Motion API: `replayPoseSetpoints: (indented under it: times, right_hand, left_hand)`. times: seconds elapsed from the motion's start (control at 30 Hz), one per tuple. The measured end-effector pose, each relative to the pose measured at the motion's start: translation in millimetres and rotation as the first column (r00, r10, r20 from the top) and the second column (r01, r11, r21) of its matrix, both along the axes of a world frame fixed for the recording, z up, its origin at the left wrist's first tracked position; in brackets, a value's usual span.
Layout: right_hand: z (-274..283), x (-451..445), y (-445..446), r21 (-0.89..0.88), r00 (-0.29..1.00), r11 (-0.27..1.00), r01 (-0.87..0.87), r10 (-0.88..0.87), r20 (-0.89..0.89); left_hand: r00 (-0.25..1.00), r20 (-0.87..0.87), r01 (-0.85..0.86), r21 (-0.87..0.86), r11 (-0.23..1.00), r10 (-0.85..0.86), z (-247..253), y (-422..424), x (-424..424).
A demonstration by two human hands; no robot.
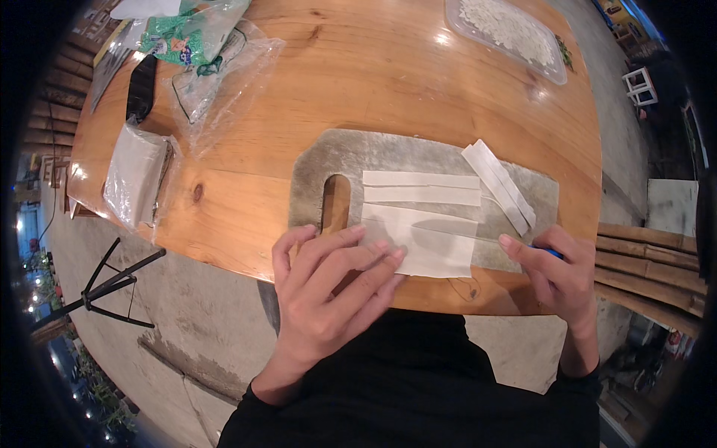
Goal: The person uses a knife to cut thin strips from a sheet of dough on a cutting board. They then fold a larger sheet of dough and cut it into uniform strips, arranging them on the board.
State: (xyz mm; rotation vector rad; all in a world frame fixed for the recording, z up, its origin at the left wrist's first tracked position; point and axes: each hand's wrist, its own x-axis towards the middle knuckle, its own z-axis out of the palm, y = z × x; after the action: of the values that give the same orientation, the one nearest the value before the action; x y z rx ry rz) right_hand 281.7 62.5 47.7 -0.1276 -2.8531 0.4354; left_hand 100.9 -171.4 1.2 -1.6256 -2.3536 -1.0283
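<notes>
My right hand (554,269) grips the blue handle of a knife (546,252), whose thin blade points left across a white sheet (437,246) on a grey cutting board (386,148). The fingertips of my left hand (341,274) press on the sheet's left part, with the fingers bent and slightly apart. Above the sheet lie narrow white strips (420,187), side by side. More strips (498,185) are stacked at a slant on the board's right part. The white material looks like thin wrapper sheets; its exact kind cannot be told.
Clear plastic bags (218,84) and a black object (141,87) lie at the table's upper left. A plastic-wrapped white stack (134,173) is near the left edge. A clear tray of white pieces (507,33) stands at the upper right. A black tripod (106,285) stands on the floor.
</notes>
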Motion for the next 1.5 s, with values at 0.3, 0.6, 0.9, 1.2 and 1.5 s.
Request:
replayPoseSetpoints:
  times: [0.3,0.6,0.9,1.2,1.5]
  right_hand:
    - [1,2,-1,0.015,0.999,1.000,-0.009,0.008,0.033]
    - [-1,9,-1,-0.016,0.999,0.999,0.049,-0.049,0.020]
    - [3,37,4,0.031,0.994,0.993,0.112,-0.112,-0.001]
    - [13,45,7,0.034,0.990,0.991,0.127,-0.129,0.059]
    - [7,13,-3,0.027,0.998,0.998,0.057,-0.058,0.036]
  left_hand:
    - [1.000,0.009,0.014,-0.097,0.995,-0.013,9,16,0]
    - [0.992,-0.124,-0.047,-0.173,0.984,0.025,11,16,8]
    - [0.992,-0.120,-0.058,-0.165,0.985,0.039,9,15,9]
    - [0.997,-0.074,-0.008,-0.041,0.999,0.005,8,9,5]
    - [0.998,-0.034,0.064,0.086,0.994,-0.061,-2,9,3]
